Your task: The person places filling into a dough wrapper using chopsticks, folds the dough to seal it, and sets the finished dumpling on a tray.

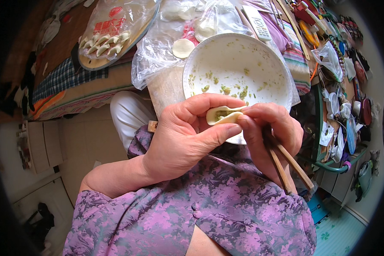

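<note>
A folded dumpling wrapper (213, 116) with green filling showing in its gap is held between both hands. My left hand (182, 137) supports it with thumb and fingers from the left. The thumb and forefinger of my right hand (270, 131) pinch its right end, while a pair of wooden chopsticks (283, 160) is tucked in the same palm. Just beyond the hands stands a large white bowl (240, 60) with scraps of green filling. A flat round wrapper (183, 48) lies left of the bowl. Several shaped dumplings (103, 44) rest on a plastic bag on a round board at upper left.
Clear plastic sheeting (153, 44) with more dough rounds covers part of the work board (164, 83). A white remote control (256, 22) lies behind the bowl. At right, a crowded table holds a small white fan (331, 104) and plastic bags. A knee in white trousers (124, 115) is at left.
</note>
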Demonstrator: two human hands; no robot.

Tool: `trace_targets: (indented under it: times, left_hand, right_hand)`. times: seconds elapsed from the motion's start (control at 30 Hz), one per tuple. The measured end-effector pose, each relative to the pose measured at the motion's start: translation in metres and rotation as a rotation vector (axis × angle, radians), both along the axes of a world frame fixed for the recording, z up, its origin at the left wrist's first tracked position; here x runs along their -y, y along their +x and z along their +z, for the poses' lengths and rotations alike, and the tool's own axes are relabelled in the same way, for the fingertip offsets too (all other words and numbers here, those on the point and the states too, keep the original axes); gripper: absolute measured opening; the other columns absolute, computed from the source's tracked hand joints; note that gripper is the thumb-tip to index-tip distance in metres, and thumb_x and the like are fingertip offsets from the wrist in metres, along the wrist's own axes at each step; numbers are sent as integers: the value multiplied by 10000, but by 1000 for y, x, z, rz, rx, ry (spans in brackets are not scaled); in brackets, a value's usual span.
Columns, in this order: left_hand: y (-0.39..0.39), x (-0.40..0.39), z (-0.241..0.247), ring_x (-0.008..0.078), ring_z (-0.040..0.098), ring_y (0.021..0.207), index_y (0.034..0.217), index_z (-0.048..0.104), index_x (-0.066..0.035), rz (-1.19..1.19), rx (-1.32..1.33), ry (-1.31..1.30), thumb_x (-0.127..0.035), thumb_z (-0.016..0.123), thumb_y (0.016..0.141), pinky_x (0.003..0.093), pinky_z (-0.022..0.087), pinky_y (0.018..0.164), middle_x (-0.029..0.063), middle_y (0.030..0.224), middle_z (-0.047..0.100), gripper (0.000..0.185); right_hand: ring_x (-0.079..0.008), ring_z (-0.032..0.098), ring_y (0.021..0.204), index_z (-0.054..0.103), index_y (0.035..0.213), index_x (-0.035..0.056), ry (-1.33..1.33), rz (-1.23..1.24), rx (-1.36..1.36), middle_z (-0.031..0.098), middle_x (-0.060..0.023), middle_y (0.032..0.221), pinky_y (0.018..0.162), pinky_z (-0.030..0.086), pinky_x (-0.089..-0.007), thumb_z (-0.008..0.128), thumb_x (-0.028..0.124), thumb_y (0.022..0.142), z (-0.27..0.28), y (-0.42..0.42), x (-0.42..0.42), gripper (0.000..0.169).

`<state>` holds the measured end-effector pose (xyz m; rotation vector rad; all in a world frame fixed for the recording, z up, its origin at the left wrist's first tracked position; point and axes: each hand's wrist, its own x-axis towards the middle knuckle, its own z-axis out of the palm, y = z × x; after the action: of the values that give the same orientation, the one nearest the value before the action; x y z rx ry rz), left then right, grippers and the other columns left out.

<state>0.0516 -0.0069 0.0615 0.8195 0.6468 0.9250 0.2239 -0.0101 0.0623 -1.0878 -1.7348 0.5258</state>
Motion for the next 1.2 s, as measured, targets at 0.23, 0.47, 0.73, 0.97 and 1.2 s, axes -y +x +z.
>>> trace_targets:
  times: [0.23, 0.47, 0.73, 0.97, 1.2]
  left_hand:
    - [-4, 0, -2, 154, 605, 1033, 1191, 560, 41, 4, 22, -7, -24, 597, 901, 263, 484, 915, 121, 1101, 645, 300]
    - [-6, 2, 4, 203, 622, 1018, 1071, 643, 44, 164, -105, 82, -26, 579, 899, 319, 470, 943, 162, 1089, 655, 196]
    - [-12, 4, 15, 241, 620, 1021, 1020, 667, 34, 172, -79, 90, -38, 577, 895, 350, 462, 948, 181, 1065, 657, 170]
    - [-13, 4, 15, 233, 623, 1020, 1005, 675, 39, 170, -211, 206, -30, 567, 902, 330, 456, 945, 181, 1058, 663, 164]
    - [-14, 2, 11, 227, 619, 1036, 1002, 678, 34, 204, -315, 413, -27, 565, 903, 328, 442, 961, 171, 1060, 668, 162]
  right_hand:
    - [-123, 519, 484, 638, 845, 17, -13, 29, -15, 568, -53, 617, 445, 393, -242, 745, 10, 742, 2, -1, -1, 149]
    - [-80, 499, 487, 633, 845, 24, -38, 40, -55, 579, -41, 628, 450, 386, -220, 765, 121, 771, 3, 8, -3, 180]
    - [-149, 493, 486, 611, 822, 22, -167, 166, 123, 534, -53, 615, 449, 389, -283, 789, 269, 730, 18, 8, -4, 317]
    - [-253, 563, 534, 555, 740, 53, 8, 253, 225, 549, -82, 631, 475, 436, -343, 703, 134, 784, 11, 7, -8, 175]
    - [-240, 560, 521, 509, 707, 58, 53, 261, 261, 519, -65, 601, 469, 443, -343, 699, 117, 763, 8, 4, -3, 206]
